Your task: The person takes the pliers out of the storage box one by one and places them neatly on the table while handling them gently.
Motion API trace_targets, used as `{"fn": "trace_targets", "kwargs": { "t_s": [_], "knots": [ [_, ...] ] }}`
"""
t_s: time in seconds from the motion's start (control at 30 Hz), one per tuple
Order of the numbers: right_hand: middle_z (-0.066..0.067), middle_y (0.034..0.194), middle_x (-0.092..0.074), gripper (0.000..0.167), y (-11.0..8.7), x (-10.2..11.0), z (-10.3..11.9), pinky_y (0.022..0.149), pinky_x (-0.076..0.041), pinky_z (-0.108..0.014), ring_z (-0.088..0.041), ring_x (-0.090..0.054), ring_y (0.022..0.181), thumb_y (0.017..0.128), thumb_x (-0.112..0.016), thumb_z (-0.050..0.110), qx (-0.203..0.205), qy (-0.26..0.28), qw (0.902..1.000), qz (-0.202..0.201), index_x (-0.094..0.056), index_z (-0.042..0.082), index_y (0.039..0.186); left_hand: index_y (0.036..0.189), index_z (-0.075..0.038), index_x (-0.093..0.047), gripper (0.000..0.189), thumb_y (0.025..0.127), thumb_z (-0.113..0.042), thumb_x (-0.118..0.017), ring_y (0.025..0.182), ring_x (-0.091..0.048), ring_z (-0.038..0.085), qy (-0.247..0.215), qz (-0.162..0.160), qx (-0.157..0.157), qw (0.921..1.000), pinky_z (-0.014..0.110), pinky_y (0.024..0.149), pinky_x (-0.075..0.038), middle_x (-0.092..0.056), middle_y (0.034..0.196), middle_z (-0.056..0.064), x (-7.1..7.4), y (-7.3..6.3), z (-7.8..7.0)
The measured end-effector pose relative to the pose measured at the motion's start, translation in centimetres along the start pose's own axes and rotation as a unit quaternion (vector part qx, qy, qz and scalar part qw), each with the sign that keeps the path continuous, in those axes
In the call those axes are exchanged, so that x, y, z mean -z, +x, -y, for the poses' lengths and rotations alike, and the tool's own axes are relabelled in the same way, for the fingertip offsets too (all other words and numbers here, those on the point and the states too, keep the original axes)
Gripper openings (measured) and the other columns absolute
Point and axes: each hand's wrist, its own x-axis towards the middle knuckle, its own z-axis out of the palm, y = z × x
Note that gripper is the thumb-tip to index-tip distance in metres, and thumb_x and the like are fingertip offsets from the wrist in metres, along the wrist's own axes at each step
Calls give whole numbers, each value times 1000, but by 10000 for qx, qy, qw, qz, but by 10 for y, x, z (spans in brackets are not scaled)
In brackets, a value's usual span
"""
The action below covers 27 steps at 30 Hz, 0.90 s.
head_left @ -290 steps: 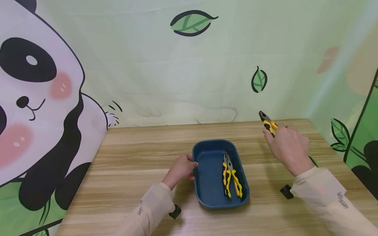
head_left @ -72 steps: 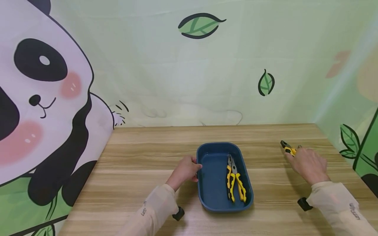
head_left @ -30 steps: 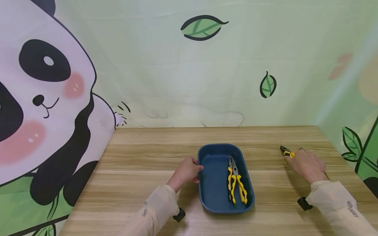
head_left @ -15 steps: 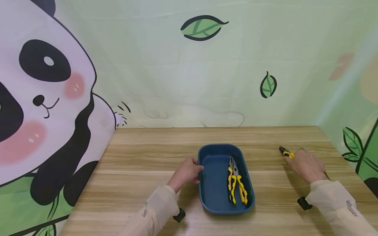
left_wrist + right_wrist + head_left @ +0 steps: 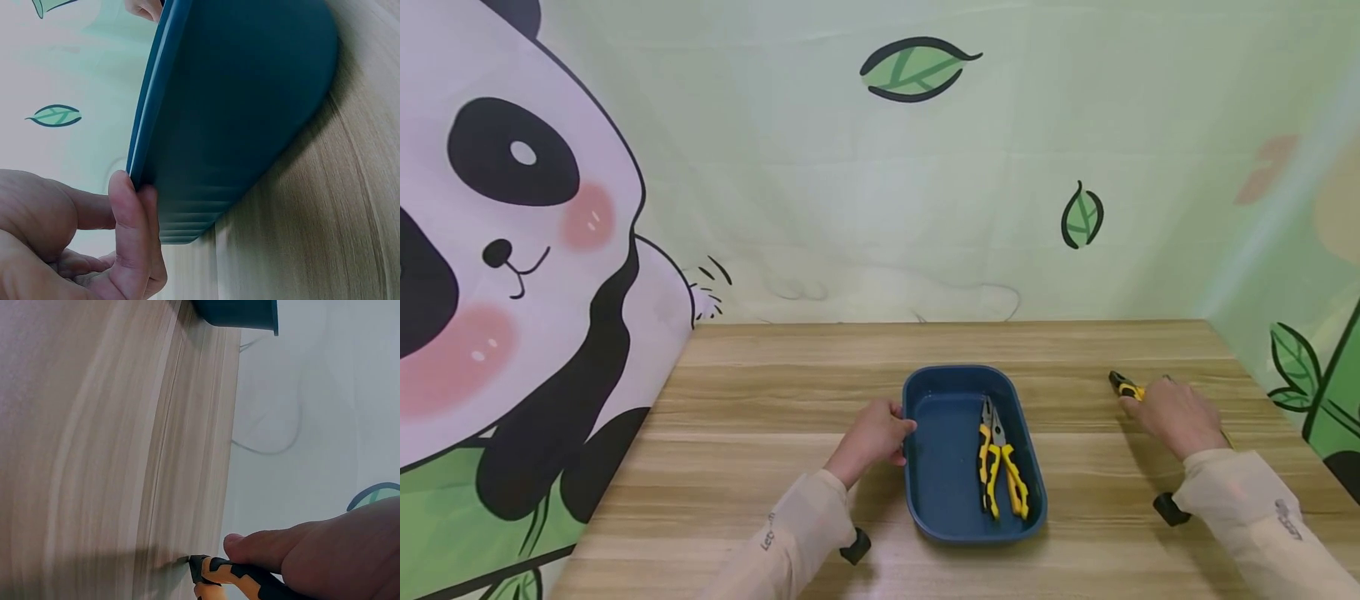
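Note:
My left hand (image 5: 874, 435) pinches the left rim of a dark blue rectangular tray (image 5: 922, 492) on the table. In the left wrist view, the thumb and fingers (image 5: 132, 231) meet at the tray's edge. Along the tray's right side lie what look like two pairs of yellow-and-black pliers (image 5: 994, 467), noses pointing away from me. To the right of the tray, my right hand (image 5: 1176, 417) grips another pair of yellow-and-black pliers (image 5: 1126, 387) low over the table. Its dark head points away to the left; most of the handles are hidden under the hand.
The wood-grain table (image 5: 760, 400) ends at the back against a pale green cloth backdrop (image 5: 820, 183) printed with leaves and a panda. A black wrist device (image 5: 855, 547) hangs under the left sleeve, and another black device (image 5: 1171, 509) under the right.
Since the oldest frame, my right hand has lowered the pliers from above the table's back edge to just over its surface. Over the last second it barely shifts. The left hand stays on the rim.

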Motion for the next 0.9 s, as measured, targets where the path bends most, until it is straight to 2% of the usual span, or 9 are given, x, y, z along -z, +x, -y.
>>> {"fn": "trace_targets", "kwargs": {
  "t_s": [0.3,0.7,0.9],
  "knots": [
    [-14,73,-47,46,2,6,1,55,-45,-38,-28,-50,65,105,-53,36,-20,74,9997,251,-54,2,74,99,3,-57,9,102,-3,-63,46,-52,13,-74,29,-143,9999,24,49,-57,-53,72,8,0,0,0],
    [-18,76,-50,44,4,9,1,58,-47,-43,-33,-52,70,105,-53,35,-78,96,9994,333,-53,-1,80,97,1,-57,9,102,-3,-63,46,-53,13,-7,5,-93,10000,23,48,-56,-53,72,8,0,-1,-1],
    [-20,78,-52,45,3,6,-1,56,-48,-41,-33,-53,69,107,-52,33,68,36,9993,358,-53,-4,83,96,1,-57,10,102,-3,-64,46,-54,13,26,-8,-59,10000,23,48,-56,-54,72,9,0,-2,-1]
  ]
}}
